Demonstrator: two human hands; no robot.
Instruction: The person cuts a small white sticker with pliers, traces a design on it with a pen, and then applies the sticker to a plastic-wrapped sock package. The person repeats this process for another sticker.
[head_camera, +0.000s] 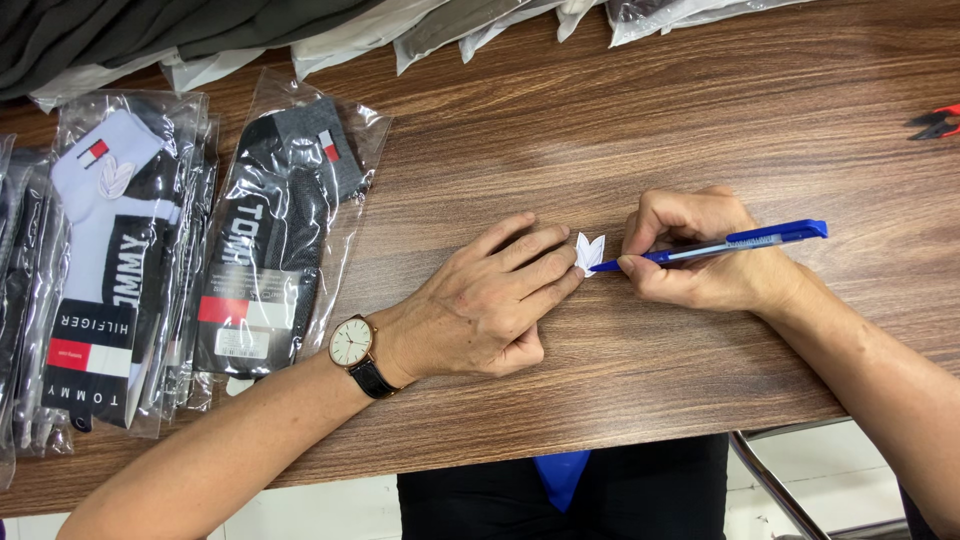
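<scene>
My left hand (490, 300) lies flat on the wooden table (620, 120), its fingertips pressing down a small white paper tag (590, 251). A round watch with a black strap (355, 350) sits on that wrist. My right hand (695, 250) grips a blue pen (730, 245), whose tip touches the lower edge of the white tag. The two hands are close together near the table's middle front.
Clear plastic packs of socks lie at the left: a black pair (275, 230) and a white-and-black pair (105, 260). More bagged items line the far edge (450, 25). Red-handled snips (940, 120) rest at the right edge. A chair frame (780, 480) shows below.
</scene>
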